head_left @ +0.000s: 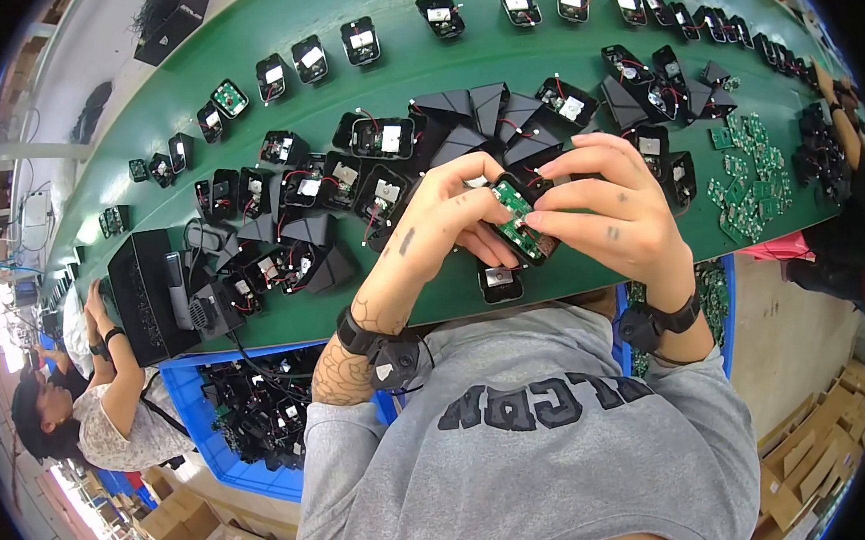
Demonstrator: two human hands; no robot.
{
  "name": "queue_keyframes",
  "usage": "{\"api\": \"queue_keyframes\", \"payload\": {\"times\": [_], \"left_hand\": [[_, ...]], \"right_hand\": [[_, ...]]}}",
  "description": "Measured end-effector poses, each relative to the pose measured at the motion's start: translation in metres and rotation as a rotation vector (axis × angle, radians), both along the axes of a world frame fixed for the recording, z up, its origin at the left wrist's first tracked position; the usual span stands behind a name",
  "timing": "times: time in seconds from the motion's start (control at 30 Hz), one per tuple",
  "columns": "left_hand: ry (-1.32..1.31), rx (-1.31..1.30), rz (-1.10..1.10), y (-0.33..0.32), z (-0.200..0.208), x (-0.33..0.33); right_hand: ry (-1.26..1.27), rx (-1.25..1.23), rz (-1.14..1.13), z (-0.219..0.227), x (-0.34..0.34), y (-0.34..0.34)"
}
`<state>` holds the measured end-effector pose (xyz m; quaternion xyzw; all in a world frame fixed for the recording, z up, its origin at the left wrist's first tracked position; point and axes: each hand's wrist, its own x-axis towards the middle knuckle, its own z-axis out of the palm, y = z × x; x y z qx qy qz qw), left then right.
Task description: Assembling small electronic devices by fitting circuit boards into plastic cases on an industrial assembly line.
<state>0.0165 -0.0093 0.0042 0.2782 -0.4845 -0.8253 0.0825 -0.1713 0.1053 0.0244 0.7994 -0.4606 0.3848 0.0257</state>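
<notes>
Above the near edge of the table, my left hand (454, 213) grips a small black plastic housing (541, 245) with a green circuit board (513, 200) in it. The housing is tilted, its open side with the board facing up. My right hand (617, 207) comes in from the other side, thumb and forefinger pinched together at the board, where a bit of white and red shows. What those fingertips hold is too small to make out. Just below the held housing, another black housing (500, 279) with a silvery part inside lies on the table.
Many open black housings with red wires cover the green table (395, 303), with a row along its far side (360, 42). Loose green circuit boards (752, 172) are spread at the right. A blue bin (256, 473) of black parts stands below; a co-worker (110, 393) is at the left.
</notes>
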Motion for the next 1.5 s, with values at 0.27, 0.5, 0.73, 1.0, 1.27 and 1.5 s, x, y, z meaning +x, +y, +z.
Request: {"api": "queue_keyframes", "payload": {"times": [0.27,0.5,0.73,1.0,1.27,1.5], "left_hand": [[-0.025,0.028,-0.001,-0.003,0.003,-0.002],[0.049,-0.916,0.473,0.038,0.002,-0.015],[0.074,-1.297,0.540,0.038,-0.013,-0.025],[0.044,-0.777,0.435,0.001,0.021,-0.031],[-0.479,-1.813,0.190,-0.174,0.019,-0.030],[-0.650,-1.764,-0.169,-0.231,-0.025,-0.049]], "right_hand": [[0.070,-0.047,-0.085,0.002,0.002,0.002],[-0.512,0.315,-0.421,-0.020,0.024,0.003],[-1.164,0.293,-0.340,-0.054,0.037,-0.008],[-0.439,0.324,-0.368,-0.012,0.034,0.001],[-0.912,0.051,-0.564,-0.009,-0.034,0.057],[-1.112,-0.110,-1.026,-0.036,-0.121,0.153]]}}
